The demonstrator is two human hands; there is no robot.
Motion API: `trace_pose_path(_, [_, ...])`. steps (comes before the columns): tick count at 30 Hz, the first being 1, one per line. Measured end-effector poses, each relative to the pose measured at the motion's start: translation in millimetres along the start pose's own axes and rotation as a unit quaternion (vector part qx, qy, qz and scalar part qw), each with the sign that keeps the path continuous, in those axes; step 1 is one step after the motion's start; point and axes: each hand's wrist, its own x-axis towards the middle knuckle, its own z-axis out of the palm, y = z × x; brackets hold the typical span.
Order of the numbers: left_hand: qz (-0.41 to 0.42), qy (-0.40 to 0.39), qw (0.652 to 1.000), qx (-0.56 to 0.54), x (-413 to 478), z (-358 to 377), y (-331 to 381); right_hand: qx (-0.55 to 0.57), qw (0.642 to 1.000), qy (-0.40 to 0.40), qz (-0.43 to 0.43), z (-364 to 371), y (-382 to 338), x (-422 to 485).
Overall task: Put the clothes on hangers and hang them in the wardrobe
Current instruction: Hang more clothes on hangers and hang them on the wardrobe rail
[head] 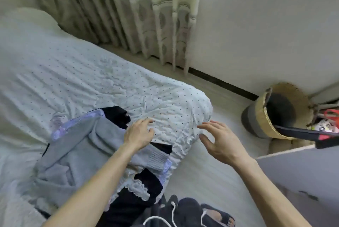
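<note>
1. My left hand [138,133] lies with fingers spread and relaxed on the pale dotted bed sheet [110,79]. It grips nothing, and the forearm crosses the heap of clothes.
2. My right hand [219,141] is open too, fingers loosely splayed, hovering at the corner of the bed. It is at 3 o'clock from the left hand and apart from any garment.
3. The soft grey knitted sweater [78,153] tops the heap, at 8 o'clock from my left hand and just beside the wrist. A folded black garment [117,114] sits at 10 o'clock from that hand.
4. A black garment with white lace trim [145,184] lies under my left forearm, at 6 o'clock from the hand.
5. The heap runs roughly along my left forearm, from 7 o'clock toward 1 o'clock, so I judge the left hand nearer and the right must cross leftward.
6. I see no hanger or wardrobe; a round woven straw basket [264,116] stands on the floor at 2 o'clock from my right hand.
</note>
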Motion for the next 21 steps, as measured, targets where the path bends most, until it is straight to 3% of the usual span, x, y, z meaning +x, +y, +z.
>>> trace_pose_path(6, [-0.15, 0.027, 0.987, -0.048, -42, -16, -156, -0.056, 0.984, -0.136, -0.098, 89, -103, 79])
trace_pose_path(12, [-0.273, 0.032, 0.958, -0.082, -59, -5, -293, -0.127, 0.939, -0.281, -0.155, 202, -165, 148])
trace_pose_path(16, [-0.319, 0.008, 0.943, -0.092, -49, 19, -371, -0.181, 0.899, -0.359, -0.175, 291, -192, 184])
trace_pose_path(21, [-0.371, -0.012, 0.924, -0.091, -14, 38, -461, -0.236, 0.868, -0.397, -0.181, 384, -204, 203])
